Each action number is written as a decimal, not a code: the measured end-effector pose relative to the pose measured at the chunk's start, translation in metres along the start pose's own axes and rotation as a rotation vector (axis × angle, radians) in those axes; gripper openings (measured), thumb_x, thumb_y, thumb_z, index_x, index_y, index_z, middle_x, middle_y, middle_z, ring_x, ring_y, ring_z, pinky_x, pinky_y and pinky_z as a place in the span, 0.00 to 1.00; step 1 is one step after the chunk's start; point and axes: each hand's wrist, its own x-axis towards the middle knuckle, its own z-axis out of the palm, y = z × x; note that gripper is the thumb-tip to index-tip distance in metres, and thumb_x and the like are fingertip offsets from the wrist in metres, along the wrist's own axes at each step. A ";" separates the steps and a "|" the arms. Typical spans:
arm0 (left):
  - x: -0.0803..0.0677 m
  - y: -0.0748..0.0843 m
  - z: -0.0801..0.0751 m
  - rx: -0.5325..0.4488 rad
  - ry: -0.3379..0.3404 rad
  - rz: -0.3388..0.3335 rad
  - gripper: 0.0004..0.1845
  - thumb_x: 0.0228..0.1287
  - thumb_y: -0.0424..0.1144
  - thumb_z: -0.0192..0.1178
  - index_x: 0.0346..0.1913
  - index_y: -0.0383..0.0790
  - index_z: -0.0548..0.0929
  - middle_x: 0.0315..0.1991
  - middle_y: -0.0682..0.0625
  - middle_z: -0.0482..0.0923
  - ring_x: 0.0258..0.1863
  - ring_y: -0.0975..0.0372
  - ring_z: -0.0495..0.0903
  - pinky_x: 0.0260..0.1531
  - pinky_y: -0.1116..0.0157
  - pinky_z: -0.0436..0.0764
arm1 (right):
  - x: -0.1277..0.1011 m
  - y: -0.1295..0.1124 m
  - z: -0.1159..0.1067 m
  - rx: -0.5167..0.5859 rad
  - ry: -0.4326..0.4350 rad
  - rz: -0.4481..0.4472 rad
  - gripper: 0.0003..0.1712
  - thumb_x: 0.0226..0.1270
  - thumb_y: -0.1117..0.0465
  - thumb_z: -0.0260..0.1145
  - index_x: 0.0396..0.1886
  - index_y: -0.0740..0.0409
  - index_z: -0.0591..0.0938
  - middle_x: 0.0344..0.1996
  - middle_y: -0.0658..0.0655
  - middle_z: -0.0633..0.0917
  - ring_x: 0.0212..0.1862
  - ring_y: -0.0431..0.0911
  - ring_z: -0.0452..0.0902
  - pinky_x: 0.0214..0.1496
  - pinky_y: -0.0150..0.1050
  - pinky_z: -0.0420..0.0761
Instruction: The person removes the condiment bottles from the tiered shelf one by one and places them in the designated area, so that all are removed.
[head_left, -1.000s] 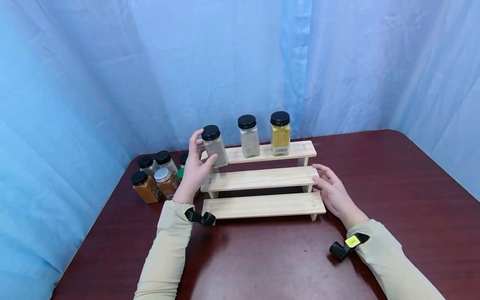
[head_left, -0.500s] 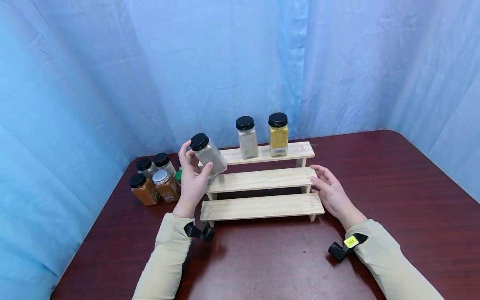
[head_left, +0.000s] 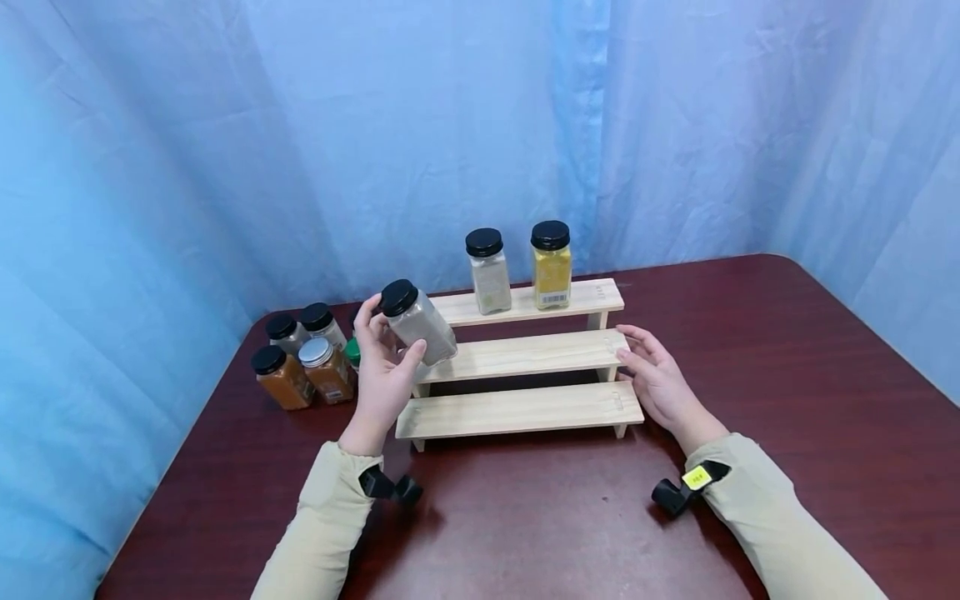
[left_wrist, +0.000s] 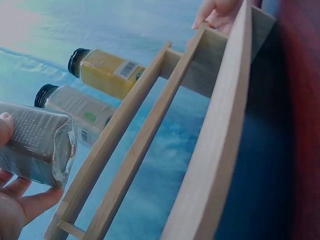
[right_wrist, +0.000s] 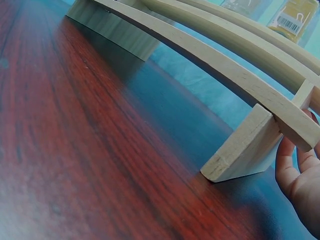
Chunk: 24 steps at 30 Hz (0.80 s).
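My left hand [head_left: 382,379] grips a square spice jar [head_left: 425,329] of greyish powder with a black lid, thumb in front and fingers behind. The jar leans, lid to the upper left, above the left end of the three-tier wooden rack [head_left: 525,357]. In the left wrist view the jar's base [left_wrist: 64,152] hangs apart from the rack. My right hand [head_left: 663,387] holds the rack at the right end of its middle tier, thumb and fingers about the edge. On the top tier stand a pale powder jar [head_left: 491,283] and a yellow powder jar [head_left: 552,277].
Left of the rack, several more spice jars stand close together, among them an orange-brown one [head_left: 285,387], a silver-lidded one [head_left: 330,379] and a green-lidded one [head_left: 352,350], partly hidden by my left hand. Blue curtains [head_left: 420,125] hang behind the dark red table [head_left: 540,517].
The jar in my left hand has tilted and come down and forward from the top tier's left end. My right hand stays at the rack's right end. The view has shifted slightly.
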 end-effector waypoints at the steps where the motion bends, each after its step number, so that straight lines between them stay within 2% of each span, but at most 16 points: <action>1: -0.002 0.001 -0.001 -0.004 -0.003 -0.001 0.39 0.63 0.21 0.52 0.70 0.44 0.44 0.61 0.40 0.61 0.61 0.49 0.69 0.61 0.44 0.68 | 0.000 0.000 0.000 0.002 -0.001 -0.001 0.16 0.73 0.65 0.51 0.56 0.42 0.71 0.48 0.41 0.76 0.48 0.34 0.74 0.48 0.32 0.72; 9: -0.015 0.006 -0.016 0.035 -0.018 -0.007 0.40 0.63 0.21 0.54 0.70 0.42 0.44 0.61 0.41 0.62 0.59 0.59 0.68 0.58 0.45 0.70 | 0.001 0.001 0.002 0.037 -0.001 -0.001 0.16 0.73 0.64 0.52 0.55 0.42 0.71 0.47 0.42 0.75 0.48 0.34 0.74 0.47 0.32 0.72; 13: -0.020 0.006 -0.024 0.066 -0.013 0.001 0.40 0.63 0.21 0.54 0.70 0.41 0.44 0.61 0.44 0.62 0.59 0.64 0.68 0.57 0.60 0.75 | 0.002 0.001 0.002 0.025 -0.001 0.012 0.16 0.73 0.63 0.53 0.55 0.42 0.70 0.48 0.42 0.75 0.48 0.34 0.74 0.49 0.32 0.73; 16: -0.025 0.006 -0.030 0.071 -0.021 0.009 0.40 0.62 0.20 0.55 0.69 0.39 0.44 0.61 0.48 0.63 0.57 0.68 0.69 0.53 0.72 0.74 | 0.002 0.002 0.001 0.020 0.002 0.018 0.16 0.73 0.63 0.53 0.55 0.41 0.70 0.48 0.42 0.74 0.48 0.34 0.74 0.49 0.31 0.73; 20: -0.031 0.006 -0.038 0.076 -0.059 0.016 0.40 0.62 0.20 0.54 0.69 0.38 0.43 0.59 0.57 0.63 0.56 0.71 0.70 0.52 0.77 0.73 | 0.001 0.001 0.001 0.021 0.013 0.013 0.15 0.73 0.63 0.53 0.54 0.41 0.70 0.48 0.42 0.75 0.48 0.34 0.74 0.49 0.32 0.73; 24: -0.039 0.009 -0.050 0.118 -0.078 0.011 0.41 0.60 0.18 0.54 0.69 0.36 0.42 0.57 0.58 0.63 0.57 0.74 0.70 0.50 0.79 0.73 | 0.001 0.000 0.001 0.025 0.008 0.008 0.16 0.73 0.64 0.53 0.54 0.41 0.71 0.48 0.42 0.75 0.48 0.34 0.73 0.48 0.33 0.72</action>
